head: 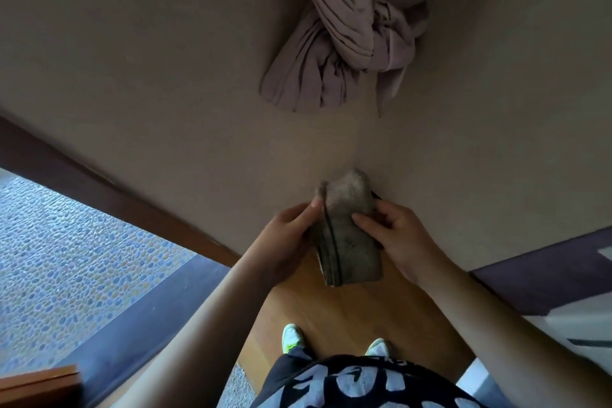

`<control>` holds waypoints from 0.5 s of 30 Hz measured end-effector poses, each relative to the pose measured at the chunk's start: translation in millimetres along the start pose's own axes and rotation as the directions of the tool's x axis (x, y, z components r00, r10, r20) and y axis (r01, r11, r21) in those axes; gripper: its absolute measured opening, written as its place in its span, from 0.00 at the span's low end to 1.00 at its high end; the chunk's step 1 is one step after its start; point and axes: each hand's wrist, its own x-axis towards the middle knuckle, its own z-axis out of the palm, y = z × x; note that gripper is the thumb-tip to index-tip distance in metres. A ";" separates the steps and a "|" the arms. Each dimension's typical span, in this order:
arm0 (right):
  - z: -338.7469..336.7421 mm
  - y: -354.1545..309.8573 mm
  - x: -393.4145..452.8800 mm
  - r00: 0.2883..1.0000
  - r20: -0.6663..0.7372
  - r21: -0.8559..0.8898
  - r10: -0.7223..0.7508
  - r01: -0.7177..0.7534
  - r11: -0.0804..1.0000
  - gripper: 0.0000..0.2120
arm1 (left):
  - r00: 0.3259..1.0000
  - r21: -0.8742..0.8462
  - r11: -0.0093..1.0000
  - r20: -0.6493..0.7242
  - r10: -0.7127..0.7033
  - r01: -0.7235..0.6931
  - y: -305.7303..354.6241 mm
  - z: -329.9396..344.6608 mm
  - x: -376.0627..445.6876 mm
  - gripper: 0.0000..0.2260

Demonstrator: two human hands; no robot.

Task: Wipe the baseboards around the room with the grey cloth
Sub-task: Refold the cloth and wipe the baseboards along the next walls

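A folded grey cloth point(347, 235) hangs in front of me at a wall corner, held between both hands. My left hand point(284, 242) grips its left edge, thumb on the front near the top. My right hand point(394, 238) pinches its right edge, fingers curled over the face. A dark wooden baseboard point(139, 205) runs along the foot of the left wall, down to the corner. The stretch of baseboard right at the corner is hidden behind my hands and the cloth.
A knotted mauve curtain point(351, 33) hangs on the wall above. Wood floor point(334, 318) lies under my feet. A pebble-patterned floor point(66, 258) spreads at the left beyond a dark threshold. A bed edge with a dark cover point(546, 272) stands at the right.
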 end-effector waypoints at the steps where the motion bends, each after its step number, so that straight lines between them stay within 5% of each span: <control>1: 0.0 0.4 -0.3 1.000 -0.009 -0.032 -0.008 0.008 0.999 0.10 | 0.999 0.034 0.999 0.029 -0.017 0.016 -1.6 -1.7 -0.6 0.23; 10: -1.3 -0.8 1.4 0.999 0.042 -0.049 -0.019 0.021 0.999 0.11 | 0.980 0.322 0.927 0.108 0.164 -0.191 9.5 -13.2 -1.8 0.16; 15: 2.4 -2.6 7.1 0.995 0.102 0.171 0.010 -0.027 0.985 0.15 | 0.962 0.314 0.911 0.143 0.233 -0.267 13.7 -17.2 -2.0 0.13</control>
